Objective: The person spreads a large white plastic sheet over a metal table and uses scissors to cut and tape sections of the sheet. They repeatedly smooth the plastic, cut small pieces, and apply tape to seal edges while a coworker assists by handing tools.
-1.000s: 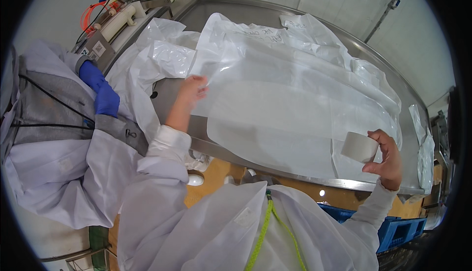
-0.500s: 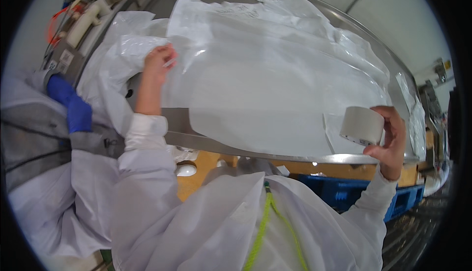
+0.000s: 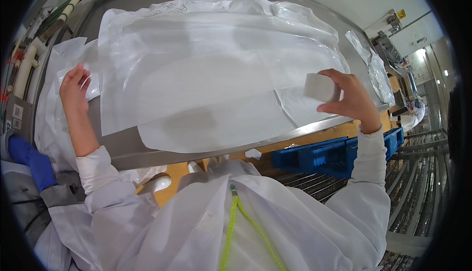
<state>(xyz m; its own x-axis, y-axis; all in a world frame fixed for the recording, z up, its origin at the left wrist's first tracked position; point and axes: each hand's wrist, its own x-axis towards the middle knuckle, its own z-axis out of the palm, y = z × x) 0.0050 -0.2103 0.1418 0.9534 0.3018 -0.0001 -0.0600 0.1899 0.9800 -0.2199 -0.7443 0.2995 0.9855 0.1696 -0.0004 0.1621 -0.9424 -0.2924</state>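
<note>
My right hand [image 3: 350,96] is wrapped round a thick white roll that looks like wide tape [image 3: 320,88], above the right end of a large white plastic sheet [image 3: 206,79]. The sheet lies wrinkled across a metal table [image 3: 125,150], with handwriting along its far edge. Off the sheet's left edge, my left hand [image 3: 74,91] has its fingers closed in a pinch. Something small and whitish shows at those fingertips, too small to make out. Under that hand lies more crumpled white plastic [image 3: 46,116].
At the lower left is another person's blue-gloved hand [image 3: 32,160], close to my left arm. Blue crates [image 3: 319,157] and metal racks [image 3: 418,187] stand below and right of the table. Crumpled clear plastic [image 3: 376,69] lies along the table's right edge.
The view has turned, so the table appears shifted left. My left hand is now farther left, beyond the sheet's edge. My right hand still holds the roll, now seen higher and farther left.
</note>
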